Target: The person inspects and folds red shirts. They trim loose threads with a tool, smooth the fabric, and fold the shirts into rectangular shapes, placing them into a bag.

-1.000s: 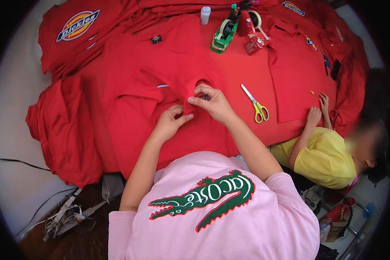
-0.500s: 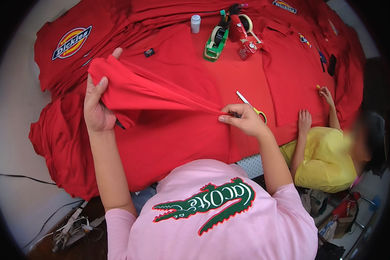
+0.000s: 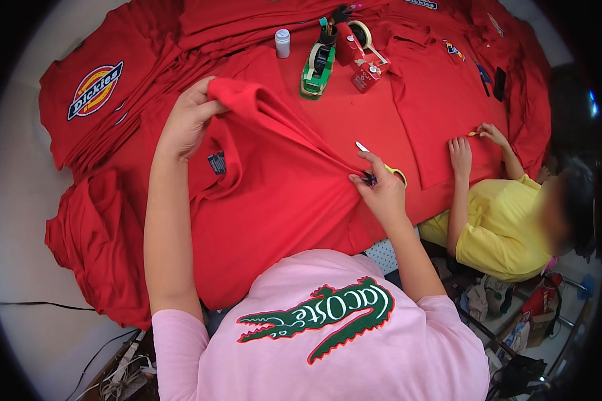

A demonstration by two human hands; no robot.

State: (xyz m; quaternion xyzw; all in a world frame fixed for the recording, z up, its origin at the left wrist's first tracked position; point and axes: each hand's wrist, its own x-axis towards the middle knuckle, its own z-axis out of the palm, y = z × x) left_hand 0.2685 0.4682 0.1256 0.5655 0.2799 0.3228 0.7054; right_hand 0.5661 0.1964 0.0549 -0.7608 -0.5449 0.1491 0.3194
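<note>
A red T-shirt (image 3: 267, 194) is stretched between my hands above the table. My left hand (image 3: 188, 123) is closed on its raised upper edge, thumb against the cloth. A dark neck label (image 3: 217, 162) shows inside the collar opening below that hand. My right hand (image 3: 384, 194) pinches the other end of the pulled cloth between thumb and fingers. A small dark tool (image 3: 368, 178) pokes out of the same hand, mostly hidden by the fingers. Just beyond it, scissors (image 3: 397, 175) with yellow-green handles lie on the table.
A green tape dispenser (image 3: 316, 72), a red tape dispenser (image 3: 368, 70) and a white bottle (image 3: 282, 44) stand at the back. Red shirts (image 3: 90, 140) are piled left and far. At right, a co-worker in yellow (image 3: 505, 224) handles another red shirt (image 3: 425, 120). Cables (image 3: 124, 377) hang lower left.
My left hand has moved right and turned over, carrying the cloth edge with it. The collar and its label have opened into view. My right hand has shifted slightly, keeping the cloth.
</note>
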